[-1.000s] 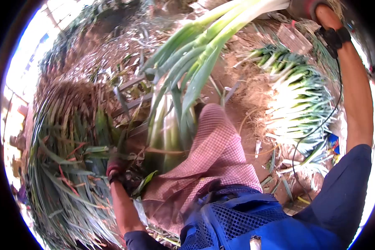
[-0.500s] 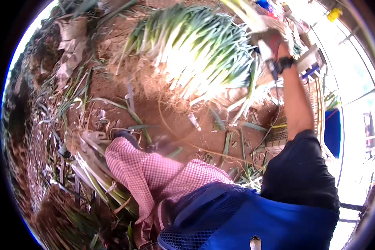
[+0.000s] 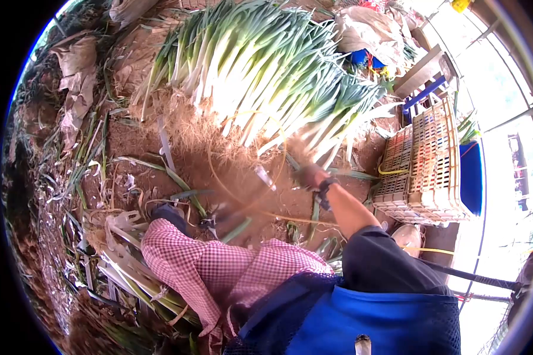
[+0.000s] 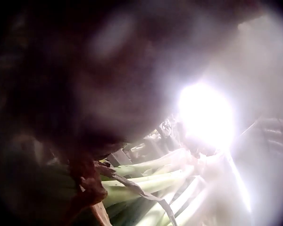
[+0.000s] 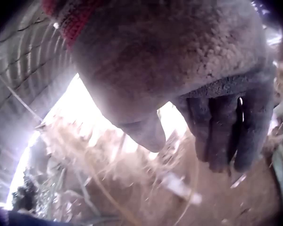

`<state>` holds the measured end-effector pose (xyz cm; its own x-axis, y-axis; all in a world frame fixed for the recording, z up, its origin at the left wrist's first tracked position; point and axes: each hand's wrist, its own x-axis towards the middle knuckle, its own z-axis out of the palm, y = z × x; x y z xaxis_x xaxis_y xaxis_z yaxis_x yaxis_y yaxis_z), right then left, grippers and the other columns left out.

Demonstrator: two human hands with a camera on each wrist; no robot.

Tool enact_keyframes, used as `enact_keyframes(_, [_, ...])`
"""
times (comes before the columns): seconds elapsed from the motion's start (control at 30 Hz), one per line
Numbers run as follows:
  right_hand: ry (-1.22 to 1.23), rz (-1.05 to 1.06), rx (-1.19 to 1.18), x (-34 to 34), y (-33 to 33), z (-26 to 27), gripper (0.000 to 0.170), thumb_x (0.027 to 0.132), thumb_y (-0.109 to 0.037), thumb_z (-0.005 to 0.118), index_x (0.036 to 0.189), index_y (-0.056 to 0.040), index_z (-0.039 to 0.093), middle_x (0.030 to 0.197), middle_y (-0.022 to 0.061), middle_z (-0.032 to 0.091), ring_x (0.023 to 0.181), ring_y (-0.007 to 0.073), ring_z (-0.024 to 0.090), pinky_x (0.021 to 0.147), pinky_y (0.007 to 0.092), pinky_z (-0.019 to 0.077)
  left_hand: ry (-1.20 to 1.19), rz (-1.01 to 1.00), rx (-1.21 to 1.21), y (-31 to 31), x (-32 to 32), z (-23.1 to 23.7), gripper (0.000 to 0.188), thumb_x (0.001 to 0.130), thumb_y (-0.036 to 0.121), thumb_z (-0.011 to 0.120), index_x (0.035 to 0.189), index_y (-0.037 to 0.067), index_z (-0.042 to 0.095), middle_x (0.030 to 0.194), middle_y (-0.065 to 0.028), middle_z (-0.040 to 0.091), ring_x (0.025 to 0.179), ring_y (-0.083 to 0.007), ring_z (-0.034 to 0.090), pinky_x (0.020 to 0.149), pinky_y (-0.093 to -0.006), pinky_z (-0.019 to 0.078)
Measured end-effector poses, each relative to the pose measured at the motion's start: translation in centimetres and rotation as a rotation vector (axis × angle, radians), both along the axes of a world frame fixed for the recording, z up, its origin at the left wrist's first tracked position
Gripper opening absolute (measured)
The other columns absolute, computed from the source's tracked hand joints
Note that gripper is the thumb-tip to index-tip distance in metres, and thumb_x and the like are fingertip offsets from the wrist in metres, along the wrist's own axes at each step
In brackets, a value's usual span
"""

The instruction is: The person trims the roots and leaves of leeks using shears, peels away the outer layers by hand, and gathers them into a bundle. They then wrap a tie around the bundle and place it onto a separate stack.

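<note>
My right hand [image 3: 309,175], blurred in the head view, is over the soil near the root ends of a broad row of leeks [image 3: 249,71]. The right wrist view shows this hand in a dark work glove [image 5: 179,66] with a red cuff. Its fingers [image 5: 221,127] point down, relaxed, with nothing between them and the thumb. A dark, blurred shape, likely my left hand [image 4: 99,80], fills much of the left wrist view, so I cannot tell how its fingers lie. Pale leek stalks [image 4: 151,181] and a dry brown leaf [image 4: 87,183] show below it.
More leeks [image 3: 142,284] lie left of my checked-cloth leg [image 3: 189,248]. Stacked plastic crates [image 3: 429,160] stand to the right, with a blue container [image 3: 471,177] behind. A thin cable [image 3: 302,220] loops across the soil, among loose leaves and scraps.
My right hand has carried the leeks to the right, released them at the leek row, and drawn back empty towards my body. The head view has turned right, so the left hand has dropped out of it.
</note>
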<state>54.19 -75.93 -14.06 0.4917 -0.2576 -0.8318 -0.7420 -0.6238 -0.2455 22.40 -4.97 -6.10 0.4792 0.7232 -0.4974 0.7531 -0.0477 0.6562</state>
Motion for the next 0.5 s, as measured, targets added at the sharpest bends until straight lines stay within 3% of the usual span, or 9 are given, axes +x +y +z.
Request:
enact_keyframes(0.1, [-0.008, 0.184, 0.28, 1.7, 6.9, 1.4, 0.04, 0.107, -0.035, 0.062, 0.131, -0.0036, 0.07, 0.126, 0.0099, 0.074, 0.106, 0.0208, 0.07, 0.094, 0.0359, 0.0563, -0.04, 0.005, -0.06, 0.6, -0.2, 0.1, 0.046, 0.095, 0.025, 0.076, 0.135, 0.003, 0.069, 0.123, -0.0158, 0.074, 0.106, -0.0236, 0.071, 0.091, -0.0372, 0.0569])
enact_keyframes(0.3, [-0.59, 0.559, 0.5, 8.6, 22.8, 6.3, 0.047, 0.108, -0.031, 0.064, 0.143, 0.0008, 0.061, 0.132, 0.0145, 0.073, 0.114, 0.0251, 0.073, 0.098, 0.0377, 0.0588, -0.12, 0.031, -0.054, 2.2, 0.1, 3.6, 0.051, 0.097, 0.022, 0.076, 0.143, 0.0, 0.066, 0.13, -0.0145, 0.073, 0.109, -0.0204, 0.069, 0.092, -0.0347, 0.0563])
enact_keyframes(0.33, [-0.801, 0.596, 0.397, 7.0, 27.2, 12.4, 0.044, 0.101, -0.033, 0.072, 0.132, -0.0018, 0.067, 0.102, 0.0085, 0.076, 0.092, 0.0185, 0.072, 0.083, 0.0363, 0.0588, -0.06, 0.009, 0.004, 1.4, 1.7, 5.5, 0.052, 0.098, 0.02, 0.078, 0.144, 0.001, 0.064, 0.123, -0.0095, 0.074, 0.107, -0.0164, 0.068, 0.089, -0.0299, 0.0557])
enact_keyframes(0.37, [-0.783, 0.567, 0.572, 6.8, 30.4, 14.7, 0.042, 0.103, -0.033, 0.069, 0.13, -0.0006, 0.068, 0.106, 0.01, 0.077, 0.093, 0.0189, 0.073, 0.084, 0.0353, 0.0584, -0.188, 0.041, -0.048, 1.1, 2.2, 5.5, 0.049, 0.098, 0.017, 0.078, 0.142, 0.0, 0.065, 0.12, -0.0079, 0.075, 0.104, -0.0156, 0.068, 0.087, -0.0287, 0.0553])
enact_keyframes(0.4, [-0.895, 0.741, 0.549, 7.0, 33.3, 16.2, 0.043, 0.103, -0.032, 0.07, 0.132, -0.0012, 0.068, 0.109, 0.011, 0.077, 0.092, 0.0207, 0.074, 0.084, 0.0356, 0.0594, -0.323, 0.058, -0.104, 1.0, 2.7, 4.7, 0.046, 0.098, 0.014, 0.078, 0.14, 0.0, 0.067, 0.116, -0.0064, 0.076, 0.101, -0.0147, 0.068, 0.085, -0.0275, 0.0549])
enact_keyframes(0.47, [-0.984, 0.919, 0.63, 5.5, 39.9, 19.4, 0.041, 0.103, -0.032, 0.069, 0.132, -0.0024, 0.069, 0.106, 0.0111, 0.077, 0.09, 0.0205, 0.074, 0.083, 0.0366, 0.0602, -0.287, 0.039, -0.095, 1.3, 4.0, 3.1, 0.039, 0.1, 0.012, 0.075, 0.137, -0.001, 0.069, 0.113, -0.0045, 0.076, 0.095, -0.0121, 0.067, 0.083, -0.0263, 0.0547])
enact_keyframes(0.5, [-0.895, 0.95, 0.684, 4.8, 43.1, 19.3, 0.043, 0.103, -0.034, 0.068, 0.133, -0.0021, 0.069, 0.107, 0.0104, 0.076, 0.092, 0.0191, 0.072, 0.083, 0.035, 0.0589, -0.349, 0.022, -0.047, 1.1, 4.8, 1.8, 0.037, 0.101, 0.013, 0.076, 0.135, 0.001, 0.07, 0.109, -0.0016, 0.076, 0.089, -0.009, 0.066, 0.078, -0.0243, 0.0536])
